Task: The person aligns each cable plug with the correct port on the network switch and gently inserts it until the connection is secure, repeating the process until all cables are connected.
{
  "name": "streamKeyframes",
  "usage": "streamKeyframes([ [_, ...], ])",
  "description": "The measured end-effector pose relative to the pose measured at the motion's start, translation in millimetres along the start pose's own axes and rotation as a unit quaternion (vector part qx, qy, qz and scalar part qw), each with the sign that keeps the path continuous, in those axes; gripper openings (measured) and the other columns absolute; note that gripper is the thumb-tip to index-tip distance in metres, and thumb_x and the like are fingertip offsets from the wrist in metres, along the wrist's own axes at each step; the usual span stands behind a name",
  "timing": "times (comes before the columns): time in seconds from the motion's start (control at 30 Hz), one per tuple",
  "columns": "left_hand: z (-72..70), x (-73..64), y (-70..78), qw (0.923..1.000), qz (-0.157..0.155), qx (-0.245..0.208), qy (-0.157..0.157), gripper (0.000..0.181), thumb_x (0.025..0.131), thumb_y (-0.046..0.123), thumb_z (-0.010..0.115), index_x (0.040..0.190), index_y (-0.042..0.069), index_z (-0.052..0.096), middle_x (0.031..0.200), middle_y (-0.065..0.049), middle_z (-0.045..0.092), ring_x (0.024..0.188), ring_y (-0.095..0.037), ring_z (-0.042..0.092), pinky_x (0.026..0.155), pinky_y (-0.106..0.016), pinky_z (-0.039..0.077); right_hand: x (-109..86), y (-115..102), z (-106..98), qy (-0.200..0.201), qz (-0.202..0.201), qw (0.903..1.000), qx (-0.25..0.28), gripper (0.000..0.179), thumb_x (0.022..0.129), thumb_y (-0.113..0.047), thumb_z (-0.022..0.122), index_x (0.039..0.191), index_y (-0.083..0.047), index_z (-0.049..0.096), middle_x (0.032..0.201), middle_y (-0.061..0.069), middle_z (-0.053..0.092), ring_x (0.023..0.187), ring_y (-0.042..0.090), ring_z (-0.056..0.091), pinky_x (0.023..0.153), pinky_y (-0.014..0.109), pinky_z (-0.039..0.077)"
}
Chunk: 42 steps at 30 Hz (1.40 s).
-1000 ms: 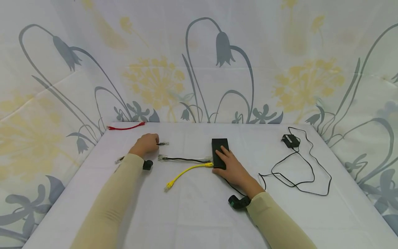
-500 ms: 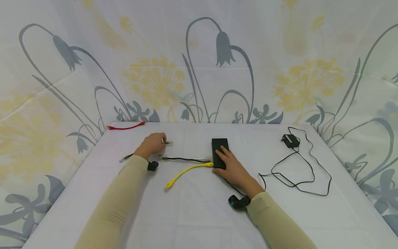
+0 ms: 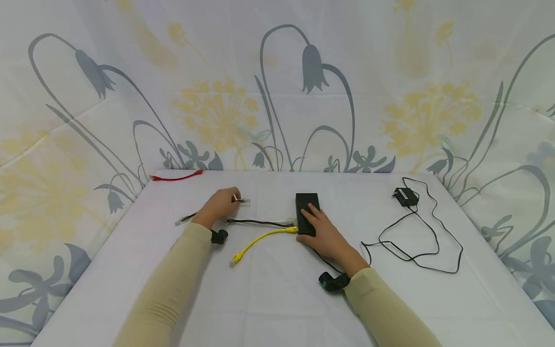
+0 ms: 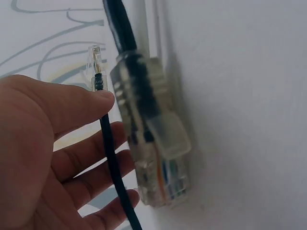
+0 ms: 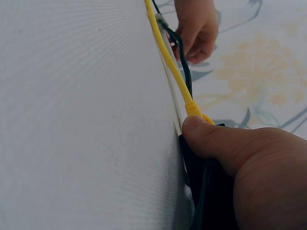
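My left hand (image 3: pixel 218 207) pinches a short black Ethernet cable (image 4: pixel 111 153) between thumb and fingers. Its clear plug (image 3: pixel 245 201) points right towards the black network switch (image 3: pixel 306 198), and the cable's other end trails out left behind the wrist. My right hand (image 3: pixel 327 236) grips the switch, fingers across its top, thumb by the yellow plug (image 5: pixel 193 109). From the switch's left side run another black Ethernet cable (image 3: pixel 260 222) and a yellow Ethernet cable (image 3: pixel 260 237). The second black cable's free plug (image 4: pixel 153 143) looms close in the left wrist view.
A red Ethernet cable (image 3: pixel 177 179) lies at the table's back left. At the right are a black power adapter (image 3: pixel 406 196) and its looped cord (image 3: pixel 437 241), which passes under my right wrist. A patterned curtain (image 3: pixel 277 96) hangs behind the white-covered table (image 3: pixel 269 308).
My left hand has moved right with the black cable, bringing its plug nearer the switch. The right hand and the switch have stayed in place.
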<state>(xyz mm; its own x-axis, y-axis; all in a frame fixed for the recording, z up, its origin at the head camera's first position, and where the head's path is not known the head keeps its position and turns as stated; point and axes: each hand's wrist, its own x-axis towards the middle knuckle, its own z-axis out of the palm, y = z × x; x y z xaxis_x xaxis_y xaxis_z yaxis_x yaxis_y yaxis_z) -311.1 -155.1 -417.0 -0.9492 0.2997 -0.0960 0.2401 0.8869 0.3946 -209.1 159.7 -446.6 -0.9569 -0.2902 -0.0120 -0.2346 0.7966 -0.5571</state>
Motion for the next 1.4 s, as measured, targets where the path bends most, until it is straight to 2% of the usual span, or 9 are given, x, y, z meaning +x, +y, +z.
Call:
streamKeyframes([
  [0.4, 10.7, -1.4, 9.9, 0.9986, 0.018, -0.047, 0.014, 0.022, 0.096, 0.017, 0.053, 0.116, 0.011, 0.061, 0.107, -0.013, 0.063, 0.088, -0.024, 0.057, 0.076, -0.037, 0.049, 0.4, 1.0, 1.1, 0.002, 0.001, 1.0, -0.002, 0.079, 0.089, -0.043, 0.067, 0.154, -0.018, 0.029, 0.164, 0.006, 0.011, 0.148, 0.041, 0.012, 0.112, 0.064, 0.024],
  [0.7, 15.6, 0.4, 17.0, 0.9973, 0.044, -0.056, 0.018, 0.02, 0.093, 0.016, 0.054, 0.111, 0.01, 0.061, 0.1, -0.011, 0.062, 0.086, -0.023, 0.055, 0.077, -0.037, 0.047, -0.6, 1.9, 0.3, 0.002, -0.011, 0.9999, 0.006, 0.079, 0.089, -0.043, 0.067, 0.154, -0.016, 0.029, 0.164, 0.007, 0.011, 0.149, 0.04, 0.011, 0.112, 0.063, 0.024],
  [1.0, 20.0, 0.2, 22.9, 0.9974, 0.05, -0.052, 0.004, 0.019, 0.094, 0.018, 0.055, 0.111, 0.011, 0.061, 0.1, -0.01, 0.063, 0.084, -0.021, 0.055, 0.076, -0.035, 0.047, -0.7, 1.6, 0.0, 0.001, -0.012, 0.9999, 0.012, 0.078, 0.09, -0.042, 0.067, 0.154, -0.016, 0.029, 0.164, 0.006, 0.01, 0.149, 0.04, 0.009, 0.112, 0.064, 0.023],
  [1.4, 18.9, -3.0, 41.0, 0.9968, 0.064, -0.043, -0.023, 0.02, 0.094, 0.018, 0.056, 0.112, 0.012, 0.061, 0.101, -0.009, 0.063, 0.081, -0.019, 0.055, 0.073, -0.032, 0.047, 0.0, 1.0, 0.2, 0.0, -0.005, 0.9999, 0.014, 0.078, 0.089, -0.043, 0.067, 0.153, -0.018, 0.03, 0.164, 0.005, 0.01, 0.149, 0.039, 0.009, 0.113, 0.063, 0.023],
])
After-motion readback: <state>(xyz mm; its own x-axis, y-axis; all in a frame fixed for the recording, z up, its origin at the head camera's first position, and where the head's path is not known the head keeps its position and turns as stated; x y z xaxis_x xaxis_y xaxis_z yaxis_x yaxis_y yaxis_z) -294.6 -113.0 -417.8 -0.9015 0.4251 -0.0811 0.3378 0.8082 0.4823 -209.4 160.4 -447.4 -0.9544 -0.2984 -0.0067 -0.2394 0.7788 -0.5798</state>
